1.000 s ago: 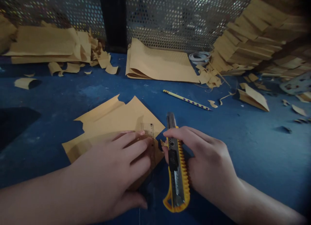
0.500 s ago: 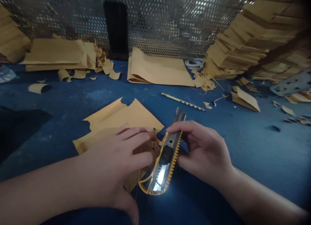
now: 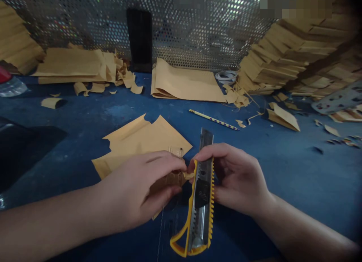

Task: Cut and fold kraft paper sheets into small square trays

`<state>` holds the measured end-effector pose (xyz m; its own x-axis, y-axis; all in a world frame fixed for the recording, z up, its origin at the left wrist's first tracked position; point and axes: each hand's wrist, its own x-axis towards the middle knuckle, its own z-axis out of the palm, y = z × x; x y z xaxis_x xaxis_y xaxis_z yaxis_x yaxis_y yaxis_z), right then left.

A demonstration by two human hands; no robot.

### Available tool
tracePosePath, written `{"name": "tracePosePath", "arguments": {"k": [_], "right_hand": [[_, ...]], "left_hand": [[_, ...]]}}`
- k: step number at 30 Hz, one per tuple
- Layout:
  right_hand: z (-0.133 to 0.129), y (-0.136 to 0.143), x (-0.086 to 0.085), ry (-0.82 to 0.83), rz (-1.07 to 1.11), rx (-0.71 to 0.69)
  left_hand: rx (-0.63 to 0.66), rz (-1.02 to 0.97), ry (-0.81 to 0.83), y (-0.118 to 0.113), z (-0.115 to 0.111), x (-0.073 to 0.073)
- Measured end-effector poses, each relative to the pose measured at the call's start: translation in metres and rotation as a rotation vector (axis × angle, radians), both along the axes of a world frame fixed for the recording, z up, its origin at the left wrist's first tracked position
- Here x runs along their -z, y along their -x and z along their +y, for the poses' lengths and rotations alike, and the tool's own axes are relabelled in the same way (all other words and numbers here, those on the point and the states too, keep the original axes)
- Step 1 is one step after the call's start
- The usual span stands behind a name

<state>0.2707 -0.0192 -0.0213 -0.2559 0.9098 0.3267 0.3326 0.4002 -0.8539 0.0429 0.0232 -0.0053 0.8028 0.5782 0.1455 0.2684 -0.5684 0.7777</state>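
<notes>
My right hand (image 3: 240, 175) is closed around a yellow utility knife (image 3: 203, 194), which stands nearly upright with its metal end pointing away from me. My left hand (image 3: 141, 182) lies over a cut sheet of brown paper (image 3: 135, 141), its thumb and fingers drawn together on a clear ruler (image 3: 177, 151). Part of the ruler and the paper's near side are hidden under that hand. A small curl of brown paper (image 3: 189, 176) shows between the left fingertips and the knife.
Beyond the hands lies a pencil (image 3: 213, 119) on the blue table (image 3: 277, 160). Folded brown paper (image 3: 189, 80), a roll of white tape (image 3: 226, 76) and a dark phone (image 3: 140, 41) sit along the perforated metal panel (image 3: 198, 35). Stacked paper (image 3: 279, 62) rises at right; scraps lie around.
My left thumb has swung up from its spread position to meet the fingers. The knife has turned more upright and its handle end has moved toward me. The view has shifted slightly.
</notes>
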Motion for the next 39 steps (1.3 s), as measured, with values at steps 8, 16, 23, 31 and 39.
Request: {"name": "tracePosePath", "arguments": {"k": [8, 16, 23, 31, 39], "right_hand": [[-0.004, 0.005, 0.003, -0.045, -0.06, 0.011], [0.003, 0.004, 0.005, 0.087, 0.106, 0.059], [0.008, 0.005, 0.004, 0.078, 0.06, 0.037], [0.008, 0.005, -0.003, 0.148, 0.035, 0.035], [0.021, -0.01, 0.01, 0.127, -0.046, 0.186]], "left_hand": [[-0.037, -0.118, -0.032, -0.005, -0.001, 0.0], [-0.302, 0.11, -0.374, 0.024, 0.047, -0.018], [-0.772, 0.624, -0.844, 0.102, 0.13, -0.018], [-0.5, 0.616, -0.787, 0.071, 0.103, -0.018], [-0.049, 0.451, -0.76, 0.02, 0.027, -0.019]]}}
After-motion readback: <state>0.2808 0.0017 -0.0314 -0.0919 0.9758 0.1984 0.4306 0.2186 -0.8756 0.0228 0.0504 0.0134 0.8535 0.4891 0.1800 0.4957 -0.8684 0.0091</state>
